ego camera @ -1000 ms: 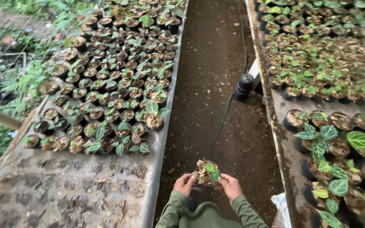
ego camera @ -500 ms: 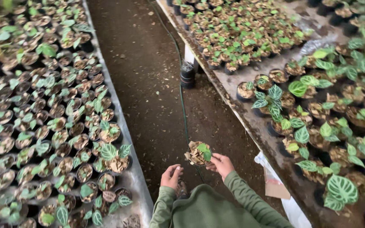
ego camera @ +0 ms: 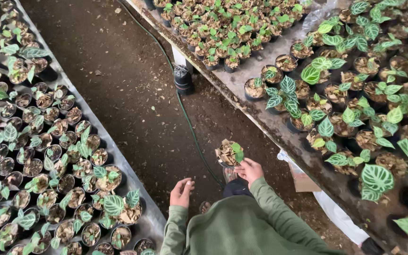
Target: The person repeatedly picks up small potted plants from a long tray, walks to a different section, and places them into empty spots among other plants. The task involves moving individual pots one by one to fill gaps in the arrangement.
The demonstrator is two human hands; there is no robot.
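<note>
Small potted seedling [ego camera: 229,154], just right of the frame's centre above the dirt aisle [ego camera: 119,89], rests in the right hand [ego camera: 249,171], whose fingers cup the pot from below. The left hand [ego camera: 182,192] hangs empty, fingers loosely spread, lower centre. Keeping the pot level and supported underneath should stop the loose potting mix spilling near the green hose [ego camera: 185,115].

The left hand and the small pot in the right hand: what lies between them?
In the head view, only bare dirt floor and a green hose lie between the empty left hand and the small pot held by the right hand.
</note>
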